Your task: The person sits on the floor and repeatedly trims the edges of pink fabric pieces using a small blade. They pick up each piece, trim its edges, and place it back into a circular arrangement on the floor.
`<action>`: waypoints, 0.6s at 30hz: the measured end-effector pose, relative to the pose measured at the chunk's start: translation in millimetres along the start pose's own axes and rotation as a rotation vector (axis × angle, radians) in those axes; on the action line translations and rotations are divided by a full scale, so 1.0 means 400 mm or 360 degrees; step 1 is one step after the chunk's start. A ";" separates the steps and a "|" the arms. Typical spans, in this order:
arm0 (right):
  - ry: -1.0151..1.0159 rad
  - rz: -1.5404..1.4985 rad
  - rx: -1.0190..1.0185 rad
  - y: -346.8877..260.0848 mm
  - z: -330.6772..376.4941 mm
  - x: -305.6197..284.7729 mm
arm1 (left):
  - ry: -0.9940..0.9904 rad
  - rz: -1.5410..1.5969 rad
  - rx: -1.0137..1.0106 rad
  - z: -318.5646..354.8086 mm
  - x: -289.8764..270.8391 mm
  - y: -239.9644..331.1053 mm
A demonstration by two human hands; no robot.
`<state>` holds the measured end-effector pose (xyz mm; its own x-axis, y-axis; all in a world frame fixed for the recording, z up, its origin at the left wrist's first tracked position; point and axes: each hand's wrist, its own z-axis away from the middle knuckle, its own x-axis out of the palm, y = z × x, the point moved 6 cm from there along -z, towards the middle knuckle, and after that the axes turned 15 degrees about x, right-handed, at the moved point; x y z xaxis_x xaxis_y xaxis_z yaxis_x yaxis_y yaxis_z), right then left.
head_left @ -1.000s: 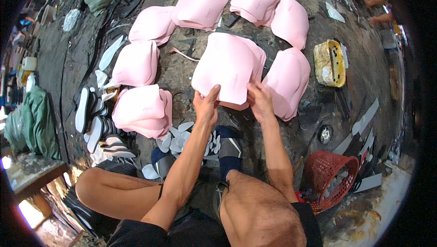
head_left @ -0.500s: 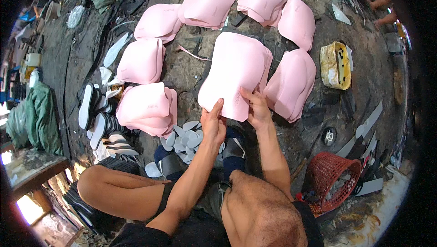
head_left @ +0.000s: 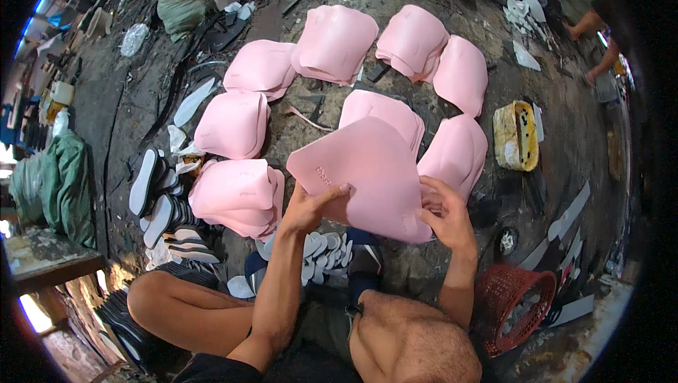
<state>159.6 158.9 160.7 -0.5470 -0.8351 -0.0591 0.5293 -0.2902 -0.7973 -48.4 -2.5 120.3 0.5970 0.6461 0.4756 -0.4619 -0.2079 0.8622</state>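
Observation:
A pink curved sheet is lifted over the floor in front of me, tilted. My left hand grips its left edge, thumb on top beside pressed lettering. At its right edge is my right hand, fingers apart and curled, the fingertips close to or touching the edge. Just behind the held sheet lies a small pile of like pink sheets, partly covered by it. To the right, another pink pile is half hidden by the sheet and my right hand.
Several more pink piles form an arc around. Grey oval pieces lie by my feet, striped soles at left. On the right stand a yellow tub and a red basket. Another person's hand shows at far right.
A pink sheet has come off the middle pile toward me and turned, its lettered edge now at left. My left hand moved left, my right hand right. The view tipped up.

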 end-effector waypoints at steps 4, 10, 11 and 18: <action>0.0083 -0.0182 -0.0193 -0.063 0.065 0.010 | -0.0084 0.0036 0.0014 -0.004 0.030 0.044; 0.0147 -0.0186 -0.0308 -0.093 0.088 0.017 | -0.0120 0.0115 -0.0088 -0.019 0.040 0.067; 0.0131 -0.0200 -0.0323 -0.094 0.074 0.020 | -0.0087 -0.0033 0.0151 -0.035 0.037 0.093; 0.0268 -0.0612 -0.0820 -0.281 -0.385 0.050 | 0.0708 -0.0559 0.1423 -0.207 -0.019 0.437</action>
<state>-10.7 246.9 156.4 -0.7507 -0.6202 0.2274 -0.0790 -0.2575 -0.9631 -188.2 17.0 253.0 0.2256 0.9482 0.2238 0.4493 -0.3051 0.8397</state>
